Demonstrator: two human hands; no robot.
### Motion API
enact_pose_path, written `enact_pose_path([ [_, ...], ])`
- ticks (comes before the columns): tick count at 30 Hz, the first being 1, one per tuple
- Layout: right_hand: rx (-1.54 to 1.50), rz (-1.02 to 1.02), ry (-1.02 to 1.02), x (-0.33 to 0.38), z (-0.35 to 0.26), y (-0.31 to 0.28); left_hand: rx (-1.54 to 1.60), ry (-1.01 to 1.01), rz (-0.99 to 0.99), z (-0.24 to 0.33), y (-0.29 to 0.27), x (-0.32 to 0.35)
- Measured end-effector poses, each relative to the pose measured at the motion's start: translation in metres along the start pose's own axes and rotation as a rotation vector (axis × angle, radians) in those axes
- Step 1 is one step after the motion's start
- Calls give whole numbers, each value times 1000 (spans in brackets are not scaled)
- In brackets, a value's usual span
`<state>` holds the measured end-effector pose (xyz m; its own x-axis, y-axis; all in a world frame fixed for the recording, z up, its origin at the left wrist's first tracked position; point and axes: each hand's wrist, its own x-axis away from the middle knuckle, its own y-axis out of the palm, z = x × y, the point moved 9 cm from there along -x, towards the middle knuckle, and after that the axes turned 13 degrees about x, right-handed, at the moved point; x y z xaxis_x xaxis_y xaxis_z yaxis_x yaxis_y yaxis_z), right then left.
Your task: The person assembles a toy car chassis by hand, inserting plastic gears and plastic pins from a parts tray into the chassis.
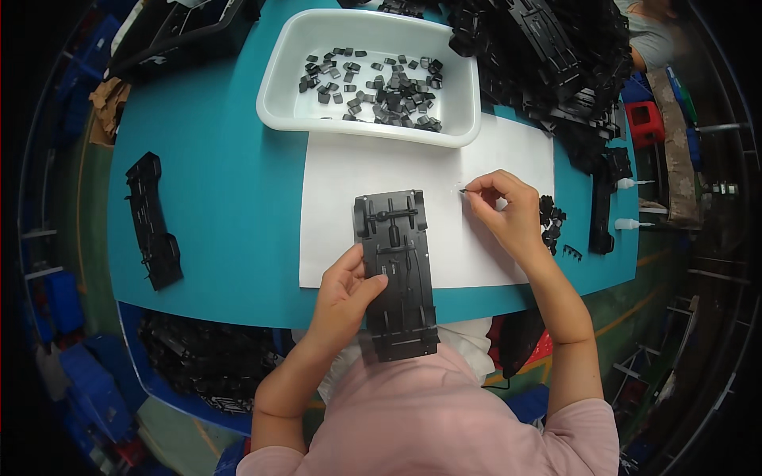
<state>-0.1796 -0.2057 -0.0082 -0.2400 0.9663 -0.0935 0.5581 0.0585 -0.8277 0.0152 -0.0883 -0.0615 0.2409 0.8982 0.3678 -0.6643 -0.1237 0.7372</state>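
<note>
At the surface's near edge, left hand (343, 287) fingers clasp the black plastic plate (395, 274); right hand (502, 208) fingers pinch a tiny part (462, 189).

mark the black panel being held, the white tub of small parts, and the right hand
black panel (401, 270), head view, middle of its ribbed face
white tub (274, 87), head view, left wall
right hand (504, 208), head view, back of the hand, fingertips pinched on something tiny
</note>
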Motion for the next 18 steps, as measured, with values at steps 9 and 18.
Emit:
enact_pose_path([
  [9,144,11,-164,-7,-18,2,14,-12,0,-2,-1,0],
  [18,217,-80,-254,-8,-25,7,16,-2,-11,-2,0,0],
])
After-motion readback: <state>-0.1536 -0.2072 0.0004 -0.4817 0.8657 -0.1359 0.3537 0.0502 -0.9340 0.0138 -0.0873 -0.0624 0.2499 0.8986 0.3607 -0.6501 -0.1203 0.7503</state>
